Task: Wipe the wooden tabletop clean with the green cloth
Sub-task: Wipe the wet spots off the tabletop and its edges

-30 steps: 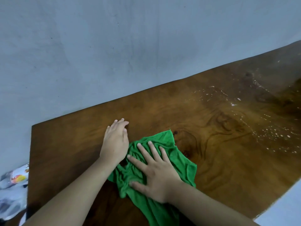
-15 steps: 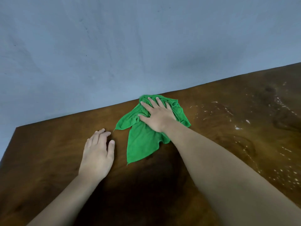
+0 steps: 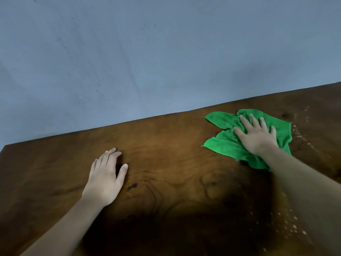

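Observation:
The green cloth (image 3: 225, 143) lies crumpled on the dark wooden tabletop (image 3: 166, 163), near its far edge at the right. My right hand (image 3: 256, 135) presses flat on the cloth with fingers spread. My left hand (image 3: 106, 176) rests palm down on bare wood at the left, holding nothing, well apart from the cloth. White specks (image 3: 299, 133) dot the wood just right of the cloth, and more white specks (image 3: 293, 226) lie at the lower right beside my forearm.
A plain blue-grey wall (image 3: 147, 61) rises directly behind the table's far edge. The table's left corner (image 3: 5, 146) shows at the far left.
My right hand has slid the cloth to the right along the far edge, up to the white specks. My left hand has stayed flat on the wood.

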